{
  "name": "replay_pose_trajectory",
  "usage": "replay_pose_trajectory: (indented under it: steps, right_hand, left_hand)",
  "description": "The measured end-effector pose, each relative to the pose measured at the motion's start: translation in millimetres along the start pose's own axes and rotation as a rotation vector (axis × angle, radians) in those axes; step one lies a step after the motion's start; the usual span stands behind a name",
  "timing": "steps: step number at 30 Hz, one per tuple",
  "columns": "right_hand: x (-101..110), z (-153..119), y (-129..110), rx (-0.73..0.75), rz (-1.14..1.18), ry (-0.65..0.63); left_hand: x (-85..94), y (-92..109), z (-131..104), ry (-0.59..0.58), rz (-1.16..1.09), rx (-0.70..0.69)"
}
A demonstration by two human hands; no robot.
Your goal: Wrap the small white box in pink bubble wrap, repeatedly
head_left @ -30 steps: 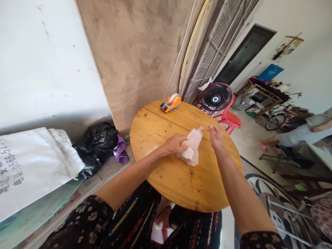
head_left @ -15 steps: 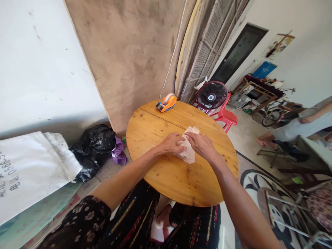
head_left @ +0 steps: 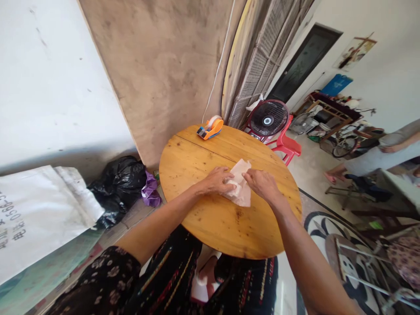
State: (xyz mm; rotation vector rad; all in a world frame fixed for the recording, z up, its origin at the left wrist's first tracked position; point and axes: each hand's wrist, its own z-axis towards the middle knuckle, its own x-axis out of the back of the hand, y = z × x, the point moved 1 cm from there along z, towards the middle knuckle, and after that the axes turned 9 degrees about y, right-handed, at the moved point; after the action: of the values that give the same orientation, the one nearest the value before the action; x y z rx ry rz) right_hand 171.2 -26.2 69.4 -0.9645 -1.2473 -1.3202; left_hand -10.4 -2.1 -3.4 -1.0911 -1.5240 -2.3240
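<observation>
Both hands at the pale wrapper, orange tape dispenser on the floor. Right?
Not quite: the orange tape dispenser sits on the wooden table, near its far edge, as the head view shows. Left hand and right hand are at the pale wrapper, as you said.

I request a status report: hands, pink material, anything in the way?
Left hand on pink material, right hand at its right edge. Material lies wrinkled on round table. Tape dispenser near far edge, beyond hands.
</observation>
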Motion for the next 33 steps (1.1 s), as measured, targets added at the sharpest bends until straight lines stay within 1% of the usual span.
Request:
replay_pose_trajectory:
  steps: [3,6,8,10,13,16,18,20,23,25,27,30,33]
  right_hand:
    - [-12,-9,19,-0.083,0.195,0.063]
    - [-31,-17,36,-0.151,0.425,0.118]
    - [-44,-19,44,-0.184,0.559,0.161]
    - [-55,-21,49,-0.213,0.639,0.224]
    - [-67,-21,53,-0.250,0.704,0.279]
    - [-71,-20,54,-0.262,0.789,0.268]
    - [-71,-18,53,-0.253,0.833,0.257]
    - [-70,-13,54,-0.223,0.834,0.243]
    - [-71,-4,56,-0.156,0.799,0.248]
    - [-73,1,57,-0.124,0.791,0.276]
    - [-78,5,56,-0.127,0.801,0.310]
    - [-86,4,52,-0.153,0.865,0.385]
    - [-91,-1,50,-0.140,0.896,0.442]
  left_hand:
    - [-0.9,0,1,0.007,0.003,0.013]
    - [-1.3,0,1,0.017,0.005,0.004]
    - [-1.0,-1,2,0.032,0.000,-0.014]
    - [-0.5,-1,3,0.041,-0.011,-0.042]
    - [0.1,-2,4,0.034,-0.025,-0.072]
    - [0.5,-3,5,0.042,-0.063,-0.080]
    - [0.8,-2,5,0.054,-0.138,-0.082]
    - [1.7,-1,5,0.066,-0.238,-0.038]
    - [4.9,1,9,0.062,-0.367,0.105]
    - [8.4,3,16,0.021,-0.391,0.182]
    - [11.5,6,27,-0.046,-0.343,0.204]
    - [11.6,11,47,-0.084,-0.223,0.169]
    - [2.5,16,64,-0.073,-0.208,0.112]
